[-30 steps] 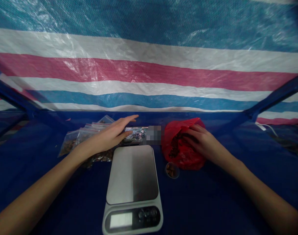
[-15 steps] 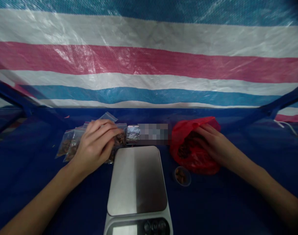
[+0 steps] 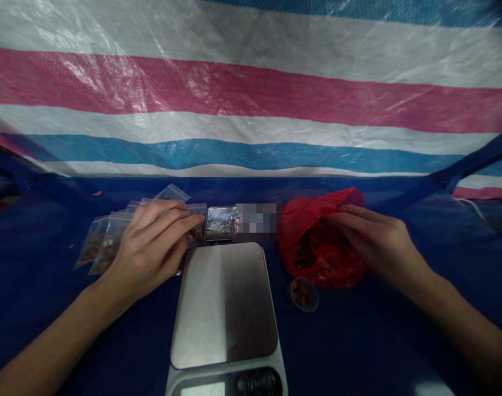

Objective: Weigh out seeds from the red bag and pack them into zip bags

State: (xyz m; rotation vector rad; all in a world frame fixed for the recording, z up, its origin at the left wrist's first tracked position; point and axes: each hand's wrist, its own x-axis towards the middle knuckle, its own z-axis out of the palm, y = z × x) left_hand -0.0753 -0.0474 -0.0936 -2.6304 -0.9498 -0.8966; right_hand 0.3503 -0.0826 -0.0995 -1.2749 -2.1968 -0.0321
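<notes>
Moved onto clear bags (image 3: 101, 245): left hand (image 3: 147, 246), fingers curled; at red bag (image 3: 302, 220): right hand (image 3: 376, 237), fingers bunched; both grips unclear

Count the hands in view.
2. The left hand is over the clear plastic bags, left of the scale; the right hand is at the mouth of the red bag. No others show.

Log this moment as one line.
left hand: over clear bags | right hand: at mouth of red bag | scale: front centre | cup: brown pieces inside | phone: lit, beyond scale
</notes>
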